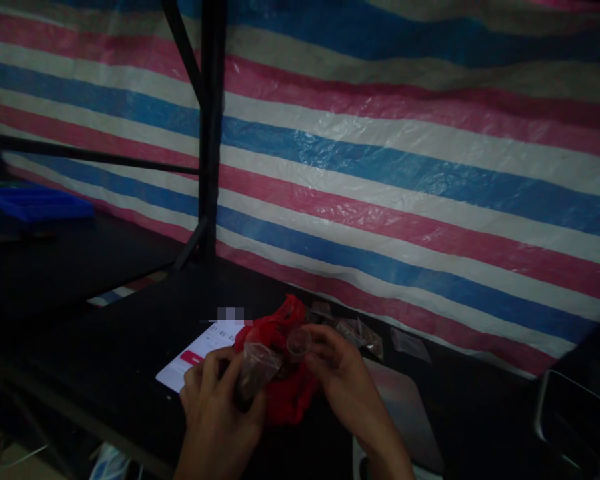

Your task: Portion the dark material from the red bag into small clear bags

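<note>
Left hand: the bare left hand (223,397), close to the camera at the lower edge, has its fingers and thumb closed around a small clear plastic bag with darkish contents (261,365) (what is inside is too dim to tell).
Right hand: the bare right hand (344,379) pinches a small round transparent plastic cup (299,343) between thumb and fingers, just beside the bag.
Red bundle: a crumpled bright red plastic bag (293,403) lies on the black flat-topped table (115,350), beneath and behind both hands.
Timer: a white rectangular screen showing digits and a red button (180,373) lies left of the red bag, partly behind the left hand.
Behind the right hand: several small clear plastic packets (353,331), and, farther right, a flat clear plastic sachet (410,345).
Under the right wrist: a greyish smooth panel with rounded corners (405,407).
Far left: a bright blue plastic tray (63,211).
Backdrop: red, white and blue striped plastic sheeting (405,180) behind a black metal post (211,133).
</note>
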`<state>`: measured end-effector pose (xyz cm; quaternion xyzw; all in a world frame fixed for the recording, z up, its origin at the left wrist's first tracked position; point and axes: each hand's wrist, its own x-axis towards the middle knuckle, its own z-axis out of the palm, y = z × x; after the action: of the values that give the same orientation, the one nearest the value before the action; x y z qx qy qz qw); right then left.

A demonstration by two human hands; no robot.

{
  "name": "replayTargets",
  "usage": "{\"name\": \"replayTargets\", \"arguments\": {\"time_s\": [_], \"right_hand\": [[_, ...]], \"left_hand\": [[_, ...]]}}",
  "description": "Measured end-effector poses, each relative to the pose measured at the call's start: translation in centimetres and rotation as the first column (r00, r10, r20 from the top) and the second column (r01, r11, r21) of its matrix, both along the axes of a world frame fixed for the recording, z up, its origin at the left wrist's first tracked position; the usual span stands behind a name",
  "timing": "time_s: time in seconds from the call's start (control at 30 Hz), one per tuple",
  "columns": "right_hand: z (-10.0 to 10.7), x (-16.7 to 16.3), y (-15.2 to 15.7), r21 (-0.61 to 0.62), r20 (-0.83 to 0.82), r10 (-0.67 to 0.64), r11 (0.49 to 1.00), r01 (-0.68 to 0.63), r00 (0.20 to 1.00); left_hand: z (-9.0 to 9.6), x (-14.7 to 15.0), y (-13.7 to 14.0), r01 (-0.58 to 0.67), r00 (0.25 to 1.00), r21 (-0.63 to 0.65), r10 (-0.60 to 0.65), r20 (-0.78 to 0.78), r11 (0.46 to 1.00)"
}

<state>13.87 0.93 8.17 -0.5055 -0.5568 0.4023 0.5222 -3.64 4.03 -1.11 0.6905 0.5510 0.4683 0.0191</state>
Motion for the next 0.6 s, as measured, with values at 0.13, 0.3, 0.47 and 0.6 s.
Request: {"name": "replayTargets", "arguments": {"time_s": [0.13,0.3,0.47,0.6], "right_hand": [[0.0,-0.8,-0.7,0.048,0.145,-0.03,0.999,0.024,0.989],[0.1,-1.6,-1.3,0.118,0.31,-0.032,0.993,-0.005,0.95],[0.8,-1.5,-1.7,0.2,0.332,-0.038,0.979,-0.031,0.943],[0.7,-1.6,-1.7,0.171,0.321,-0.033,0.985,-0.024,0.946]], "left_hand": [[0.7,0.4,-0.6,0.044,0.993,0.056,-0.037,-0.115,0.997],[1.2,1.0,-1.1,0.134,0.982,0.153,-0.11,-0.154,0.979],[1.1,1.3,-0.8,0.148,0.984,0.101,-0.135,-0.119,0.984],[1.3,1.4,-0.9,0.157,0.982,0.049,-0.15,-0.119,0.986]]}}
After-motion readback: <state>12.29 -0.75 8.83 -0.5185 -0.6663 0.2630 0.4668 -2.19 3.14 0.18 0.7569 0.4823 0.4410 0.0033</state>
